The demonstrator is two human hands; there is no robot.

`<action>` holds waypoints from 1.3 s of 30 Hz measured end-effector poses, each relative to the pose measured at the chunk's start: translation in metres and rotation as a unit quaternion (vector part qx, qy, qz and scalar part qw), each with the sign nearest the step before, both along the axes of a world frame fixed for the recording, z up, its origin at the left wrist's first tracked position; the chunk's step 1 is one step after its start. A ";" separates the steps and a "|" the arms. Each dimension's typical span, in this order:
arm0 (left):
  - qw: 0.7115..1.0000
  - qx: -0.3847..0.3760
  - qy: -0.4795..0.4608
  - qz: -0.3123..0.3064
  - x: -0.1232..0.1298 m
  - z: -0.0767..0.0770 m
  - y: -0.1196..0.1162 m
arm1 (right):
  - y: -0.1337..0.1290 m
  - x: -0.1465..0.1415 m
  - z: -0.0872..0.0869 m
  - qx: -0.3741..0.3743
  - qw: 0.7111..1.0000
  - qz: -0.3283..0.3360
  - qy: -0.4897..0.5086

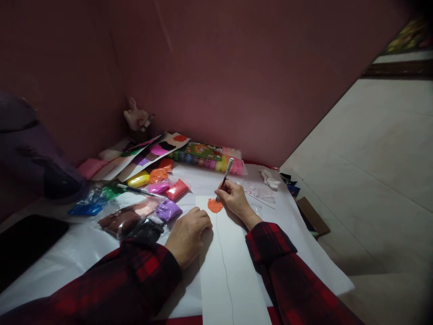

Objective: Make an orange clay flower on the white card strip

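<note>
My right hand (233, 198) pinches a thin modelling tool (229, 167) with a black-and-white striped handle. Its dark tip touches a round patch of orange clay (214, 206) near the top of a long white card (225, 266). From the patch a wavy pencil line runs down the card. Loosely curled, my left hand (190, 234) rests at the card's left edge, just below the orange clay; nothing shows in its fingers, though their undersides are hidden.
Several bags of coloured clay (169, 210) lie left of the card, a pen (135, 189) across them. Behind stand painted cards (149, 158) and a clay pack (206, 155). A purple container (37, 153) and a black flat object (27, 248) are at left; white clay (269, 179) sits right.
</note>
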State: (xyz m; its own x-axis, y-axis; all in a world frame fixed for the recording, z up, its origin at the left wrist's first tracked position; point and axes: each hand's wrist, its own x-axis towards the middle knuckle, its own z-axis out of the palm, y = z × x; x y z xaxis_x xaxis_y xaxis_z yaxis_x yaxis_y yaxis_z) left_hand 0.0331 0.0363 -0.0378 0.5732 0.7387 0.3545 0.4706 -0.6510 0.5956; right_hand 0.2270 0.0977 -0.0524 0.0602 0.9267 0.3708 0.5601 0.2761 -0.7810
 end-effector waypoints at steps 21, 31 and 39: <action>0.998 0.054 0.023 0.006 0.001 -0.002 -0.003 | 0.005 -0.001 0.003 0.053 0.995 -0.066 0.051; 0.990 0.116 0.066 -0.036 0.003 0.003 -0.007 | -0.001 0.009 0.003 0.026 0.998 -0.020 0.062; 0.993 0.090 0.072 -0.039 0.002 0.002 -0.006 | -0.009 0.003 0.016 0.009 0.999 -0.007 0.044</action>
